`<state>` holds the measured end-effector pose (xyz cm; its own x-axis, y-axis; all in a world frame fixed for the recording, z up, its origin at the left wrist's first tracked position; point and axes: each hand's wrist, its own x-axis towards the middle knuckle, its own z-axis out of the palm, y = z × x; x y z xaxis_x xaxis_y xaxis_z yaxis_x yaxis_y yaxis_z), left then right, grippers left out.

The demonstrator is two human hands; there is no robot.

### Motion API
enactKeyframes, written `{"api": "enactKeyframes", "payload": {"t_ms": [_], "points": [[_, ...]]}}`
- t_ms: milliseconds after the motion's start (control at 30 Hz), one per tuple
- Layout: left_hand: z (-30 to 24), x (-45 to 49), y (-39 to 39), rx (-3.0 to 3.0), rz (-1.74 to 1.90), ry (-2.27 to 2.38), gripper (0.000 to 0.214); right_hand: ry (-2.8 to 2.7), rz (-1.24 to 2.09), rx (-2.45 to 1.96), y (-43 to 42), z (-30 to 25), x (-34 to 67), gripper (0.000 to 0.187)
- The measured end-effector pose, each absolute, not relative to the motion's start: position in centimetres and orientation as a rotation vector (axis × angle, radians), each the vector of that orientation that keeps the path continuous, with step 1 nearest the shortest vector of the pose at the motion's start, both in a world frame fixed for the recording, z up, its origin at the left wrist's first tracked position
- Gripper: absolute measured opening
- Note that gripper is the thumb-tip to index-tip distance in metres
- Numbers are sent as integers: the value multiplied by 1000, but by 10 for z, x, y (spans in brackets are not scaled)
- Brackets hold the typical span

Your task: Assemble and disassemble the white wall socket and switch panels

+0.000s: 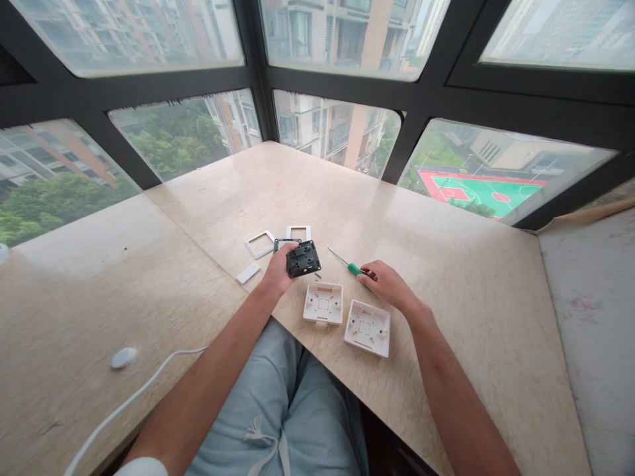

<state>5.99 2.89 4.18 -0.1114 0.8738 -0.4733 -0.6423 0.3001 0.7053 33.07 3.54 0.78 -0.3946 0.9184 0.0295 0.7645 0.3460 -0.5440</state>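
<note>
My left hand is closed on a black wall-switch module, whose back faces up. Another black-edged piece with a pale face shows just behind it, partly covered by my fingers. My right hand has its fingers closed around the green handle of a screwdriver, its shaft pointing to the far left. Between my hands, nearer to me, two white square mounting boxes lie with their open sides up. Small screws rest just below the module.
Two white cover frames and a white rectangular plate lie around my left hand. A white round object and a white cable are on the left of the marble-patterned counter. Dark-framed windows border the far side.
</note>
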Motion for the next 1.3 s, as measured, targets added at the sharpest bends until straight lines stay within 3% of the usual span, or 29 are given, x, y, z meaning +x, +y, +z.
{"api": "enactKeyframes", "payload": {"t_ms": [367, 567, 767, 967, 1133, 1300], "points": [[69, 28, -25, 303, 1420, 746, 49, -2284, 647, -1517, 32, 14, 328, 19], [72, 14, -53, 378, 1513, 823, 44, -2300, 633, -1520, 30, 17, 326, 19], [65, 0, -54, 671, 1640, 1073, 32, -2271, 610, -1498, 31, 9, 325, 20], [38, -41, -54, 1531, 1591, 1816, 40, -2055, 647, -1489, 32, -13, 326, 29], [11, -74, -61, 2156, 1411, 1879, 37, -1943, 663, -1435, 28, -21, 326, 35], [-9, -92, -59, 2262, 1356, 1980, 35, -1863, 755, -1456, 25, -20, 329, 37]]}}
